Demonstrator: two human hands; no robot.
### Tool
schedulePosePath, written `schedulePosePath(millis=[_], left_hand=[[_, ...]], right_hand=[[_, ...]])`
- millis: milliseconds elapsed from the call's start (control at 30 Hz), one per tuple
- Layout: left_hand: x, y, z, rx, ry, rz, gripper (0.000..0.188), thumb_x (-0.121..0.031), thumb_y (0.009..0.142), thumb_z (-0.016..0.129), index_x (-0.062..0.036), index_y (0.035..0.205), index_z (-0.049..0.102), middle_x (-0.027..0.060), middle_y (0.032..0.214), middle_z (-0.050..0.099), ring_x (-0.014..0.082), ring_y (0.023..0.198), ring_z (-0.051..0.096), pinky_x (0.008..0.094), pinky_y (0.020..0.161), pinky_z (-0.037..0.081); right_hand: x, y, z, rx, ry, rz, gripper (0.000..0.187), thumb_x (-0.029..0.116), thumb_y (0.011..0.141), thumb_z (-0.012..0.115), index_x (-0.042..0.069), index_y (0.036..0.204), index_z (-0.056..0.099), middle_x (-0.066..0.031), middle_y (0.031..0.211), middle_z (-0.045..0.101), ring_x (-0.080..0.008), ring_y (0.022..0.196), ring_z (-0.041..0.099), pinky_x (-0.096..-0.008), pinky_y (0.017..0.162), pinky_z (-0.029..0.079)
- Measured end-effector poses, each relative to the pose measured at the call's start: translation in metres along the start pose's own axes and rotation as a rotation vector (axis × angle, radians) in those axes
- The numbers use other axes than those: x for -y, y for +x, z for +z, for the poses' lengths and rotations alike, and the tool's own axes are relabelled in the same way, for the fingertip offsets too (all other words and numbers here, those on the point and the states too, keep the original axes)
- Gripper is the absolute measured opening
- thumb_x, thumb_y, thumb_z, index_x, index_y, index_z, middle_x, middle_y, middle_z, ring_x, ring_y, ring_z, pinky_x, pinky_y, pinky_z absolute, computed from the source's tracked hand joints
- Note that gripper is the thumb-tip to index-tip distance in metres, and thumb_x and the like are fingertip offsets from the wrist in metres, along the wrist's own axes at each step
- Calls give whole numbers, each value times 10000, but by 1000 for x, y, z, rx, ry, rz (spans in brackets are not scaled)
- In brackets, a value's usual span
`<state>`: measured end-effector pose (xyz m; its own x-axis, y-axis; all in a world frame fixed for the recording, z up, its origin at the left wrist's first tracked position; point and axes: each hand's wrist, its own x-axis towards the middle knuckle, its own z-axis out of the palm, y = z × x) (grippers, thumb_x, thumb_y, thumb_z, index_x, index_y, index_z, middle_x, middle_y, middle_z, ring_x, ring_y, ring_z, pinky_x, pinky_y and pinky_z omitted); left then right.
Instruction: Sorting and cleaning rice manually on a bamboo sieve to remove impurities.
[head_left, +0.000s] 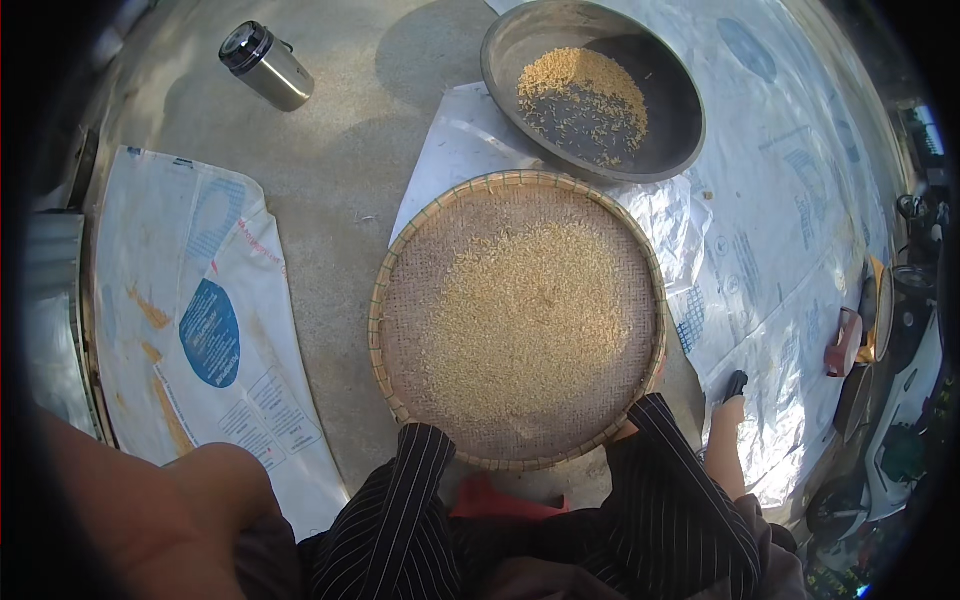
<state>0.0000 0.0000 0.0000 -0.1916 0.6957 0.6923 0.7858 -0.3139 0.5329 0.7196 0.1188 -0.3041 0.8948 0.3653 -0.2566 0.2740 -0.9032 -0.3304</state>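
A round woven winnowing basket [410, 255] with a bound bamboo rim stands before me, and a spread layer of pale yellow grain [530, 310] covers most of its middle. At the near left of the rim is my left hand [408, 426], closed on the edge, its fingers mostly hidden by the basket and the striped black sleeve. My right hand [626, 430] grips the near right rim in the same way, with only a sliver of skin showing. Beyond the basket, a dark wide basin [660, 150] holds a heap of golden grain [590, 85].
A steel flask [275, 75] with a black lid stands at the far left on concrete. Printed white sacking [150, 230] lies at the left, more sheeting [770, 230] at the right. A bare leg with a dark sandal [736, 385] rests there. Something red [505, 498] lies below the basket.
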Motion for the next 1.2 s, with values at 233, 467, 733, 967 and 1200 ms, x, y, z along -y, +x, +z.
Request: schedulePosePath(millis=[233, 467, 733, 967, 1200], left_hand=[[-14, 39, 39, -30, -47, 160, 755, -551, 958, 396, 90, 1356, 385, 217, 1365, 451, 262, 1190, 529, 404, 1022, 421], [5, -75, 105, 470, 56, -576, 340, -45, 799, 695, -11, 1133, 645, 115, 1053, 643, 176, 854, 633, 295, 760, 516], [25, -156, 149, 710, 18, -746, 373, -86, 770, 744, -1, 1119, 644, 119, 1032, 629, 198, 818, 645, 289, 725, 531], [44, -174, 181, 698, 34, -564, 322, -134, 805, 726, -29, 1104, 665, 90, 999, 621, 198, 806, 634, 303, 710, 523], [46, -181, 204, 634, 38, -489, 182, -104, 819, 700, -12, 975, 706, 104, 878, 638, 232, 743, 624, 315, 690, 508]], right_hand=[[85, -98, 29, -322, 111, -25, 614, 212, 900, 478, -12, 1426, 254, -329, 1459, 120, -486, 1254, 386, -524, 991, 429], [149, -172, 24, -336, 171, -1153, 589, 98, 899, 550, 5, 1427, 305, -245, 1503, 203, -379, 1397, 236, -471, 1064, 335], [144, -326, 27, 459, 177, -1741, 518, -2, 823, 574, 35, 1329, 468, -190, 1395, 437, -361, 1289, 429, -434, 1049, 377], [129, -331, 57, 485, 74, -1739, 475, 37, 831, 584, 19, 1295, 487, -194, 1389, 444, -369, 1295, 415, -447, 1083, 331], [124, -318, 62, 480, 95, -1712, 442, 39, 832, 592, 14, 1266, 510, -192, 1376, 460, -377, 1292, 415, -453, 1086, 324]])
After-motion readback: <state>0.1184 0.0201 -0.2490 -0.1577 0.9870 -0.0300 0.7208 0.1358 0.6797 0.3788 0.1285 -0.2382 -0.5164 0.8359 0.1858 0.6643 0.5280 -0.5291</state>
